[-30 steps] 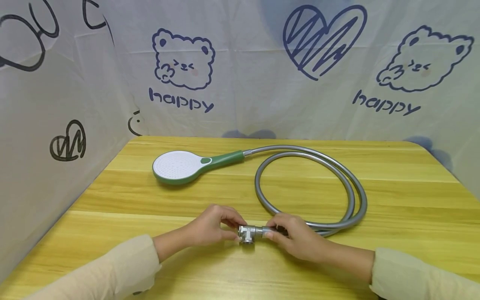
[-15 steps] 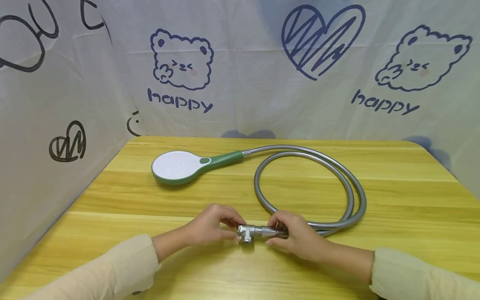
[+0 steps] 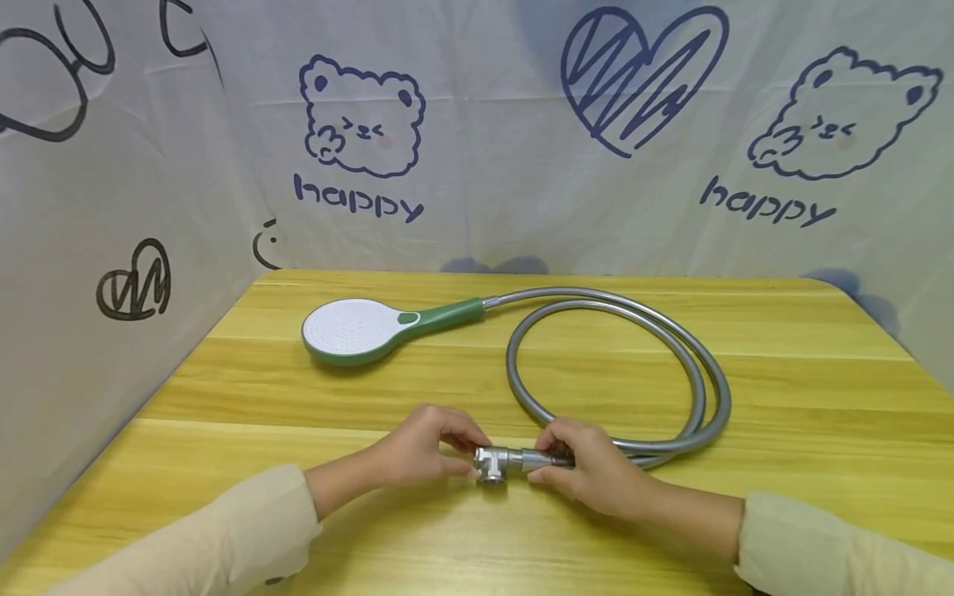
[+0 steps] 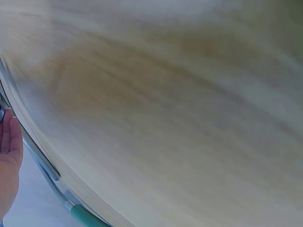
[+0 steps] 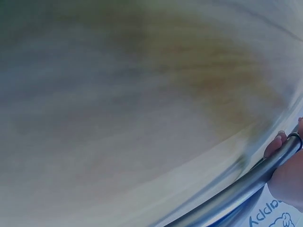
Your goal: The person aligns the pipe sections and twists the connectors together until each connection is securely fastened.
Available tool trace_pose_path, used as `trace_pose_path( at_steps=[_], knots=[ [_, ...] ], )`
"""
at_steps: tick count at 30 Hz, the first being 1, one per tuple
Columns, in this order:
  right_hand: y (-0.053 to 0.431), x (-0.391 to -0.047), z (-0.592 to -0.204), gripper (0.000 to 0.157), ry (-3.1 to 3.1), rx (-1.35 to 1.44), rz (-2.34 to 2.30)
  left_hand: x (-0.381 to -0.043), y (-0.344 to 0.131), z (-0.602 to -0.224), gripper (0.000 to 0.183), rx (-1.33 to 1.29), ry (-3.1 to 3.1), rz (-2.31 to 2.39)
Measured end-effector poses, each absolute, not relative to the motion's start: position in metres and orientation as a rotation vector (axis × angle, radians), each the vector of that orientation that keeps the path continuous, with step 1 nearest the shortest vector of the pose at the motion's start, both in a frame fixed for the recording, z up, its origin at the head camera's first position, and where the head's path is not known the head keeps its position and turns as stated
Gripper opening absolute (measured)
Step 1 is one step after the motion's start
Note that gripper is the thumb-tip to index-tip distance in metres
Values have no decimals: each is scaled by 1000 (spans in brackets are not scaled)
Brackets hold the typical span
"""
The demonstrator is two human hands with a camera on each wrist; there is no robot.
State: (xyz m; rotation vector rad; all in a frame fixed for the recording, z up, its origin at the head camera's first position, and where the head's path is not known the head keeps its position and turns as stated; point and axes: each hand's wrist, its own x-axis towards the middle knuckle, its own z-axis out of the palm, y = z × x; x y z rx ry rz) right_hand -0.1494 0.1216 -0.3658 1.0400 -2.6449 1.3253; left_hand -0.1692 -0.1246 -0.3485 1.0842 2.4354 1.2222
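In the head view, a chrome T-shaped pipe fitting (image 3: 492, 465) is near the front middle of the table. My left hand (image 3: 421, 447) pinches its left end between thumb and fingers. A grey shower hose (image 3: 715, 377) meets the fitting's right side at its metal end nut (image 3: 535, 460). Around that nut my right hand (image 3: 589, 468) curls, thumb below and fingers above; the threads inside are hidden. The left wrist view catches the left hand (image 4: 9, 146) only at its edge. In the right wrist view, the hose (image 5: 246, 184) runs into the right hand (image 5: 286, 182).
A green and white shower head (image 3: 354, 331) lies at the back left, joined to the hose's other end. The hose lies in a loop on the wooden table (image 3: 246, 397). White cloth walls (image 3: 492, 190) with drawings stand behind and to the sides.
My right thumb has come down off the front of the end nut, leaving more of the nut in sight. The left hand and the fitting stay in place.
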Motion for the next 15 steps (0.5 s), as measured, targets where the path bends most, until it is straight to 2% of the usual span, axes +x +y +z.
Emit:
trace_pose_path(
  at_steps=[10, 15],
  knots=[
    [122, -149, -367, 9, -2638, 1122, 1204, -168, -125, -349, 23, 1093, 2442, 1211],
    [122, -150, -366, 10, -2701, 1118, 1173, -168, -125, -348, 23, 1101, 2443, 1210]
  ],
)
